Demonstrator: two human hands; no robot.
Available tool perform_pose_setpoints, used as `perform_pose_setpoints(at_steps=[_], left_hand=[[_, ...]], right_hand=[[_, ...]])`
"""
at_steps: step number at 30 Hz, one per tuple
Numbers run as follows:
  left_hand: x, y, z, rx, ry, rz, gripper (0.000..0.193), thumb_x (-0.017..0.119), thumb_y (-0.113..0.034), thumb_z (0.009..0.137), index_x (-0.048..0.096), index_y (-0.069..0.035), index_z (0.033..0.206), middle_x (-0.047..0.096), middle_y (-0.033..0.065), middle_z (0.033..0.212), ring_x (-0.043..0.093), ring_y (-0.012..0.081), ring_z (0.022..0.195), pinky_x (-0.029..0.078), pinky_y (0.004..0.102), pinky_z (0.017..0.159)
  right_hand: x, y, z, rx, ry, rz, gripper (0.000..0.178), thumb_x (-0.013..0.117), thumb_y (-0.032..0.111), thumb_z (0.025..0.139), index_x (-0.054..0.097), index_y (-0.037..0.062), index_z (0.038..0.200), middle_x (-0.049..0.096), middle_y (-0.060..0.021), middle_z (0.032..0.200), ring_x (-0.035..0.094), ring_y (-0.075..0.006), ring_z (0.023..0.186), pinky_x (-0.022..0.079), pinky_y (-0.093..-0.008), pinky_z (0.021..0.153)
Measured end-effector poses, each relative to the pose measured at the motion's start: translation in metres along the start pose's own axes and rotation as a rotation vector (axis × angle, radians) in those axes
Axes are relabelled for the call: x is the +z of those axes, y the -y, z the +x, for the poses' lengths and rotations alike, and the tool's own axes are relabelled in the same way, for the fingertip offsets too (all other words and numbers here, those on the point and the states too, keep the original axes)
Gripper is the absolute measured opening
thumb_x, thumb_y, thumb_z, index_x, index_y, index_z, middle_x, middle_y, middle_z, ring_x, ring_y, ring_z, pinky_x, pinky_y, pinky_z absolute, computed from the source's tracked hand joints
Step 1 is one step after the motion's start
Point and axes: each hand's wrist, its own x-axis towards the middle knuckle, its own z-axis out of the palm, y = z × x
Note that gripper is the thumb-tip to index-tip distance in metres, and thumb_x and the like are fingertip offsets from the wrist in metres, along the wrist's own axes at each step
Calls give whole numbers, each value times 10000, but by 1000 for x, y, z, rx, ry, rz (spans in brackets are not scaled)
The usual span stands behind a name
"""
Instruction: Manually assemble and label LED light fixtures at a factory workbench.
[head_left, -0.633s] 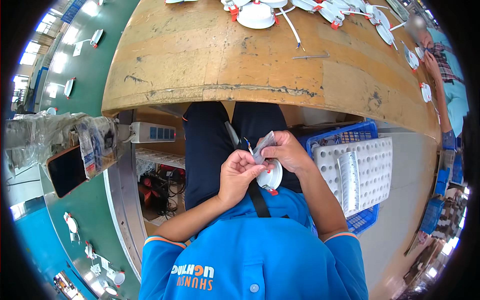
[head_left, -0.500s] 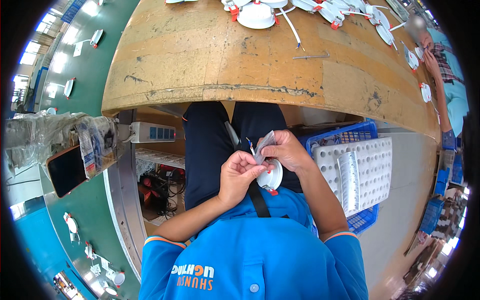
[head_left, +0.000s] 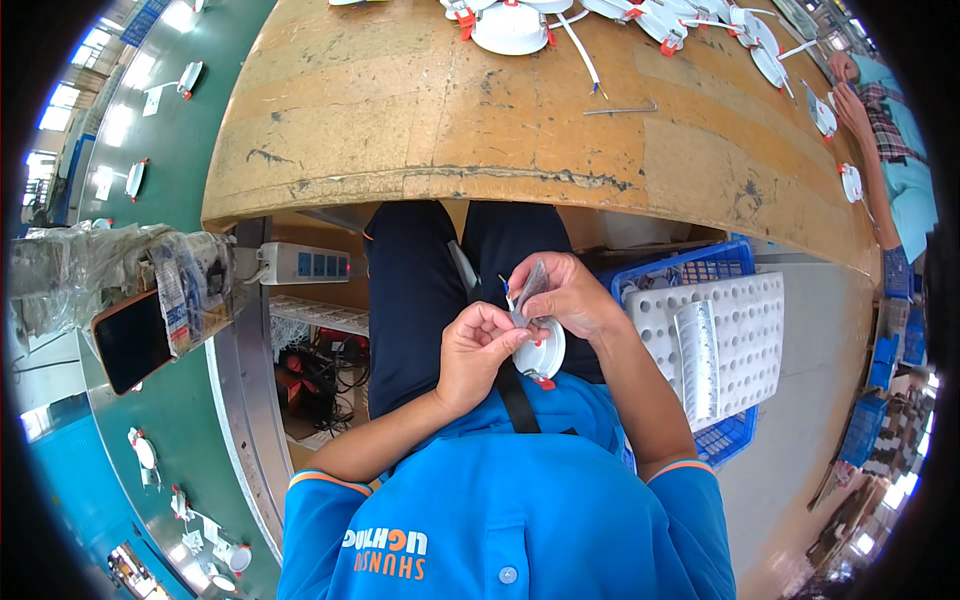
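A round white downlight (head_left: pixel 545 358) with red clips hangs below my two hands, close to my lap. My left hand (head_left: pixel 474 350) is closed in a pinch, thumb against fingers, on the downlight's white cable. Bare wire ends (head_left: pixel 503 286) with a blue strand poke up just above those fingertips. Between my right hand's (head_left: pixel 568 298) thumb and fingers is a small silvery-grey label (head_left: pixel 534 286), held upright against the cable. The fingers hide whether the label goes fully round the cable.
A worn wooden table (head_left: pixel 420 120) carries several downlights (head_left: pixel 510 28) and a thin metal rod (head_left: pixel 622 109). At right, a white foam tray (head_left: pixel 755 340) with a label strip (head_left: pixel 698 362) rests on a blue crate (head_left: pixel 725 440). A phone (head_left: pixel 132 342) and green conveyor (head_left: pixel 150 230) are left; a co-worker's arm (head_left: pixel 868 150) is far right.
My right hand has shifted slightly left and up; the label now looks narrower and hugs the cable more closely. My left hand stays put. The co-worker's hands have moved a little.
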Motion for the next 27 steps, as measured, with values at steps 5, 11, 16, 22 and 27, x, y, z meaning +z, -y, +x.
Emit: perform_pose_setpoints(at_steps=[5, 11, 16, 22, 27], left_hand=[[0, 0, 0, 8, 4, 15, 93, 530, 41, 808, 451, -7, 800, 609, 156, 839, 612, 223, 854, 497, 297, 760], [1, -2, 0, -4, 9, -9, 98, 538, 49, 799, 457, -6, 795, 610, 155, 834, 614, 212, 844, 498, 289, 754], [0, -2, -1, -26, 9, 11, 102, 548, 56, 789, 466, -3, 799, 610, 148, 834, 614, 209, 838, 499, 284, 752], [-2, 0, -1, 4, 17, -46, 106, 549, 57, 788, 464, -5, 800, 609, 144, 832, 616, 214, 835, 496, 279, 756], [-3, 0, -1, -17, -2, -57, 106, 542, 56, 794, 460, -10, 798, 609, 145, 827, 616, 226, 844, 495, 281, 756]], right_hand=[[4, 5, 0, 43, 33, -11, 313, 669, -63, 629, 545, -16, 913, 605, -108, 689, 553, -109, 486, 458, -214, 425], [3, 1, -1, -13, 25, -7, 358, 675, -59, 628, 526, 1, 948, 600, -100, 683, 547, -104, 482, 449, -209, 414], [3, 0, -2, -51, 22, 6, 405, 666, -63, 634, 512, 10, 1002, 597, -95, 690, 553, -104, 499, 449, -206, 425], [9, 13, -3, 23, 83, 7, 523, 640, -80, 634, 478, 7, 1124, 601, -97, 703, 548, -102, 499, 457, -214, 446], [3, 5, -2, 20, 104, -77, 547, 631, -95, 623, 463, -12, 1137, 593, -83, 693, 537, -93, 492, 454, -210, 453]])
